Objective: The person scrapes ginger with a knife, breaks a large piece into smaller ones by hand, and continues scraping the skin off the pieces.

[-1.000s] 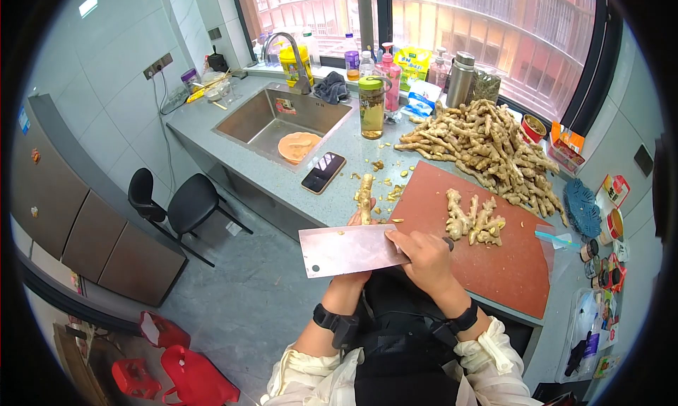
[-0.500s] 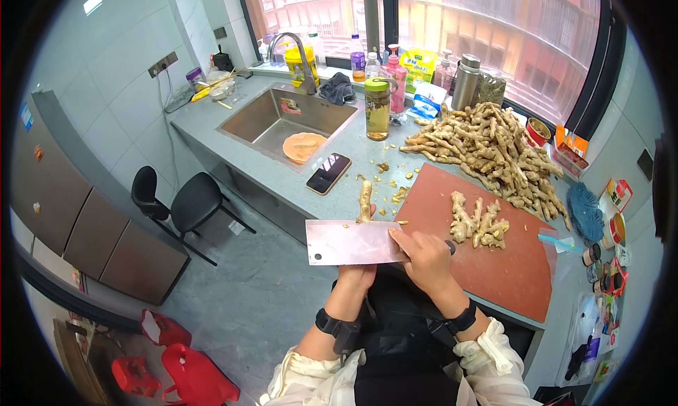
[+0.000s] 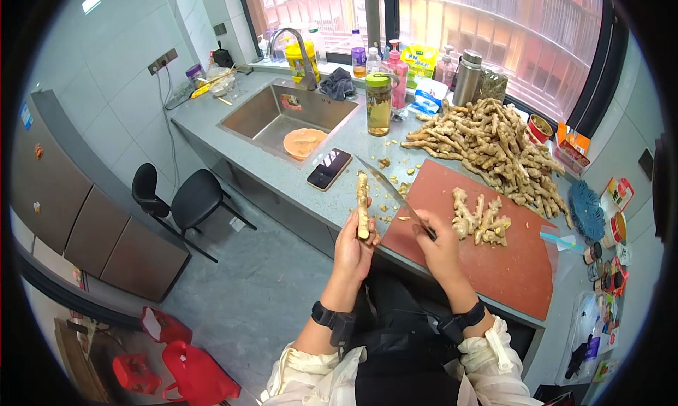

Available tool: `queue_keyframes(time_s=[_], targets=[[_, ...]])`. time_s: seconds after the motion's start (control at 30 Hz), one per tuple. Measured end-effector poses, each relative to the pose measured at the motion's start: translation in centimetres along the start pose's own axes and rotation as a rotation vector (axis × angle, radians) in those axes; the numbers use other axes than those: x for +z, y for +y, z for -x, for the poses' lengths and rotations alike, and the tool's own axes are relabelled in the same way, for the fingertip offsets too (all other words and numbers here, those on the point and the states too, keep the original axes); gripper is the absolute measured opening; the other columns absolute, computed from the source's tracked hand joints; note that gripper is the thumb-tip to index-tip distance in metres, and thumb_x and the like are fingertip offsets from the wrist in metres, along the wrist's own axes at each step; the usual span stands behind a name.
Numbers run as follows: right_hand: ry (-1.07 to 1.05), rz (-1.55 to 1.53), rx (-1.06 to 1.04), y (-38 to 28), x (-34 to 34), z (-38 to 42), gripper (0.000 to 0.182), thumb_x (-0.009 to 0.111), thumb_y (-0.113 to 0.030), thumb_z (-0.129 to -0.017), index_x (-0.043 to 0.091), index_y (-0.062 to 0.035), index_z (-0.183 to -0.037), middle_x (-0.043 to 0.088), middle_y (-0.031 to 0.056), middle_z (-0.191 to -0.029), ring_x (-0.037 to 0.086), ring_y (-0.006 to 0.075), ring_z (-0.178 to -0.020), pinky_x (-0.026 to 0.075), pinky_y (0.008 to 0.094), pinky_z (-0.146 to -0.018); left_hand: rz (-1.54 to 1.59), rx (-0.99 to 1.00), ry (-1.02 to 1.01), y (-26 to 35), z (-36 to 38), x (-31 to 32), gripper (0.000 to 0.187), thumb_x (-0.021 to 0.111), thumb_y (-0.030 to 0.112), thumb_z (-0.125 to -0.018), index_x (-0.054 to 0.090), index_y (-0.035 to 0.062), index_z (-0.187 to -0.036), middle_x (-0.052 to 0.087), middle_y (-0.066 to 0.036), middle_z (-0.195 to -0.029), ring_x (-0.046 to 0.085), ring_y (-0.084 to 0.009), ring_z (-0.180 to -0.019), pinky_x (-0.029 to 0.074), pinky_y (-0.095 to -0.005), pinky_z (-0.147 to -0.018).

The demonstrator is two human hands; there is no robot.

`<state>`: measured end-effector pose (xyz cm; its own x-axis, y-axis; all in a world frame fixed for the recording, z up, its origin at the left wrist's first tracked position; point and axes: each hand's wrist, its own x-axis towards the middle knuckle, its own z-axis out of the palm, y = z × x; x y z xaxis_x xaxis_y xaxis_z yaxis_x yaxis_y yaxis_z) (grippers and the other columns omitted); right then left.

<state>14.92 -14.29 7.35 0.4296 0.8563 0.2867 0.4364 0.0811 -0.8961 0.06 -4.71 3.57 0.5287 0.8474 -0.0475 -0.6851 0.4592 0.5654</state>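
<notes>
My left hand [image 3: 353,249] holds a long piece of ginger [image 3: 362,207] upright, its cut yellow end toward me. Closed round the handle of a cleaver [image 3: 397,197] is my right hand [image 3: 436,240]; the blade is seen nearly edge-on, pointing up and left, just right of the ginger. Several trimmed ginger pieces [image 3: 480,219] lie on the reddish cutting board [image 3: 487,275]. Behind the board rises a large heap of ginger [image 3: 494,148]. Small ginger scraps [image 3: 404,188] are scattered on the counter at the board's left edge.
A phone [image 3: 329,170] lies left of the scraps, beside the sink [image 3: 247,120], which holds an orange dish [image 3: 304,143]. A green-lidded bottle [image 3: 378,109] and a steel flask [image 3: 467,79] stand behind. A black chair [image 3: 201,199] is at the left, a blue mesh [image 3: 585,212] at the right.
The cleaver has turned from broadside to nearly edge-on and moved right, off the ginger. My left hand, hidden mostly behind the blade before, now shows with the ginger.
</notes>
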Motion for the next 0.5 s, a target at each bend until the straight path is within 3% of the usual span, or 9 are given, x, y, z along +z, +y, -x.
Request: queue_keyframes(time_s=[0.1,0.17,0.2,0.23,0.37,0.5], targets=[[0.027,-0.026,-0.112,1.5,-0.3,-0.6,0.029,0.062,-0.002,-0.086,0.066,-0.0044,-0.114,0.071,0.0097,-0.101,0.068,0.0173,-0.095,0.051,0.0287,-0.082,-0.067,-0.008,0.025,-0.1,-0.5,0.0,0.043,0.043,0.024,-0.102,0.044,0.0049,-0.141,0.054,0.0,-0.086,0.046,-0.0075,-0.069,0.041,-0.0248,-0.064],[0.013,-0.044,-0.067,1.8,-0.4,-0.5,0.029,0.063,-0.002,-0.086,0.066,-0.0042,-0.114,0.071,0.0089,-0.1,0.068,0.0155,-0.094,0.05,0.0281,-0.081,-0.387,0.023,0.104,-0.2,-0.6,0.6,0.046,0.054,0.017,-0.096,0.046,0.004,-0.139,0.057,0.0,-0.091,0.052,-0.0075,-0.076,0.045,-0.023,-0.066],[-0.002,-0.064,-0.022,1.9,-0.5,-0.4,0.028,0.063,-0.003,-0.086,0.066,-0.0039,-0.115,0.071,0.0081,-0.098,0.067,0.0137,-0.092,0.05,0.0276,-0.081,-0.386,0.021,0.104,-0.5,-0.6,0.5,0.046,0.054,0.017,-0.096,0.046,0.004,-0.139,0.057,0.0,-0.091,0.052,-0.0075,-0.076,0.045,-0.023,-0.066],[-0.001,-0.063,-0.02,2.0,-0.6,-0.4,0.028,0.063,-0.003,-0.086,0.066,-0.0039,-0.115,0.071,0.0081,-0.098,0.067,0.0137,-0.092,0.05,0.0276,-0.081,-0.535,0.114,0.117,-0.9,-0.8,0.2,0.046,0.058,0.013,-0.093,0.047,0.003,-0.136,0.057,-0.001,-0.093,0.053,-0.0076,-0.079,0.045,-0.0229,-0.069],[0.064,-0.185,0.073,2.5,-1.0,-0.4,0.028,0.063,-0.004,-0.088,0.064,-0.0007,-0.116,0.069,0.0037,-0.093,0.06,0.0074,-0.082,0.047,0.0234,-0.074,-0.895,0.32,0.074,-1.4,-0.8,-0.6,0.039,0.067,0.006,-0.086,0.053,0.0005,-0.122,0.057,-0.003,-0.097,0.053,-0.0082,-0.085,0.046,-0.0224,-0.073],[0.117,-0.314,0.117,2.8,-1.7,-0.8,0.028,0.063,-0.007,-0.09,0.063,0.0024,-0.117,0.067,0.0027,-0.088,0.057,0.0046,-0.073,0.043,0.0197,-0.063,-0.936,0.258,0.057,-1.3,-0.7,-1.2,0.03,0.068,0.007,-0.087,0.053,0.0019,-0.113,0.056,-0.003,-0.097,0.053,-0.0082,-0.084,0.046,-0.0221,-0.073]])
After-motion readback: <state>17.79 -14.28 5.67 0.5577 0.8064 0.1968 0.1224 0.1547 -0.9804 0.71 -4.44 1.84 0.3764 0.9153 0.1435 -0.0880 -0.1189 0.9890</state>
